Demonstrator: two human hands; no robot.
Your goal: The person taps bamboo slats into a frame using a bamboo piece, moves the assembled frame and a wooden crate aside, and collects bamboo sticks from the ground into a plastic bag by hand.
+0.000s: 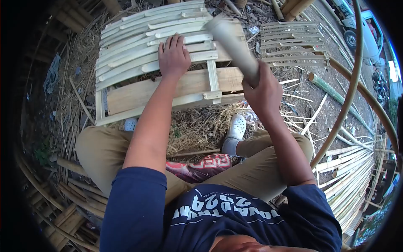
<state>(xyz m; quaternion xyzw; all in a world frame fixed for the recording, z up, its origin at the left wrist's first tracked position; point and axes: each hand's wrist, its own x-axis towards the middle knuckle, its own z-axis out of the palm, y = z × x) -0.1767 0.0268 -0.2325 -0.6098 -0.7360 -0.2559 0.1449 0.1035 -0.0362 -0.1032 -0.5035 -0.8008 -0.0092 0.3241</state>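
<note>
A panel of pale split-bamboo slats [130, 52] lies in front of my knees, its slats running side to side. My left hand [173, 58] rests on the slats with its fingers stretched out, holding nothing. My right hand [265, 91] is wrapped round the lower end of a thick, round wooden club [235, 49]. The club's upper end is blurred and overlaps the panel's right side. A short upright strip [213, 75] crosses the slats near the right edge. Under the near slats shows a wide plank [145, 93].
A smaller slatted panel [289, 40] lies at the upper right. Beside it is a green bamboo pole [336, 94]. A bent pole [354, 80] arches along the right. Many split-bamboo strips [348, 168] are stacked at the lower right. Straw and shavings [193, 130] cover the ground by my feet.
</note>
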